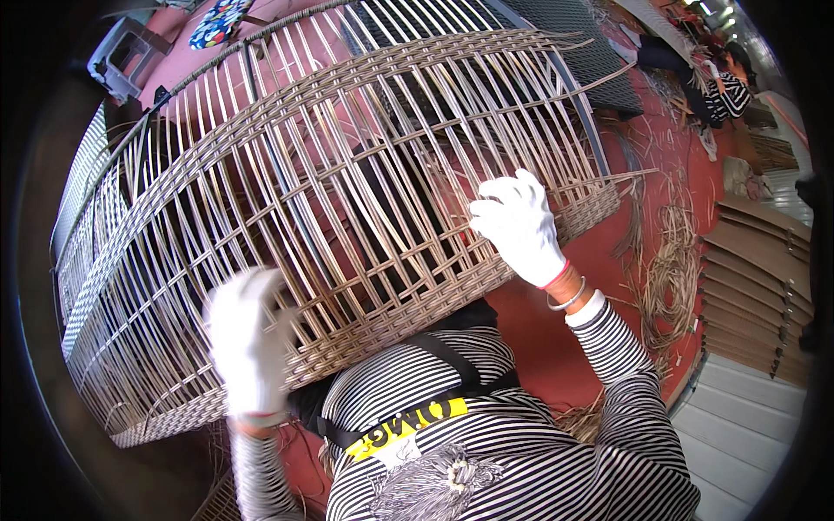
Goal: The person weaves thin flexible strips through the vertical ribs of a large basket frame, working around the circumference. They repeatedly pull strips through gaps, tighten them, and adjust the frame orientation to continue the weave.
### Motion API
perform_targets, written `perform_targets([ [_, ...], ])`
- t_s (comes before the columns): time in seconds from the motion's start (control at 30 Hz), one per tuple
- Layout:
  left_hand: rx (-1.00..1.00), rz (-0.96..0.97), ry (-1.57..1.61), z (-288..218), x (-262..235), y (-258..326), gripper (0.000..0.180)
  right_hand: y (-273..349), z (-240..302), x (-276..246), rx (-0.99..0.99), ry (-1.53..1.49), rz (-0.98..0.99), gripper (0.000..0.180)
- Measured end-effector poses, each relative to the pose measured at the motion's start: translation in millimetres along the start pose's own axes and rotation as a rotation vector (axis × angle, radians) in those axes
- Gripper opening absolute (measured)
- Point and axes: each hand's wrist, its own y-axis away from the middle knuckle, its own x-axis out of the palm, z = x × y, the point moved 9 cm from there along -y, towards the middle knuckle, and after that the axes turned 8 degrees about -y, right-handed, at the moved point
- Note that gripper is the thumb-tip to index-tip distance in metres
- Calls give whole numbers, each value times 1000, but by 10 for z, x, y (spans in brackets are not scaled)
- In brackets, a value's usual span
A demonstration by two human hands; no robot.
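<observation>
Right in front of the person's chest sat a big curved beige woven-wicker frame (330,217), half-woven. Gloved right hand (519,227) was curled, fingers pinching strands at its lower edge; the blurry gloved left hand (248,339) rested against the weave, grip impossible to tell.

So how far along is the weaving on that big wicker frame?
The lower band of the curved tan wicker frame looks tightly woven. Both white-gloved hands, left hand and right hand, work at the strands. Above, mostly upright strands with open gaps remain unfilled.
</observation>
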Motion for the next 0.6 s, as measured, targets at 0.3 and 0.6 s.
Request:
perform_targets([
  [0.3, -72, 432, 480, -920, 277, 21, 52, 424, 13, 96, 10, -140, -64, 19],
  [0.6, 154, -190, -40, -1152, -379, -163, 61, 342, 331, -140, 71, -11, -321, 49],
])
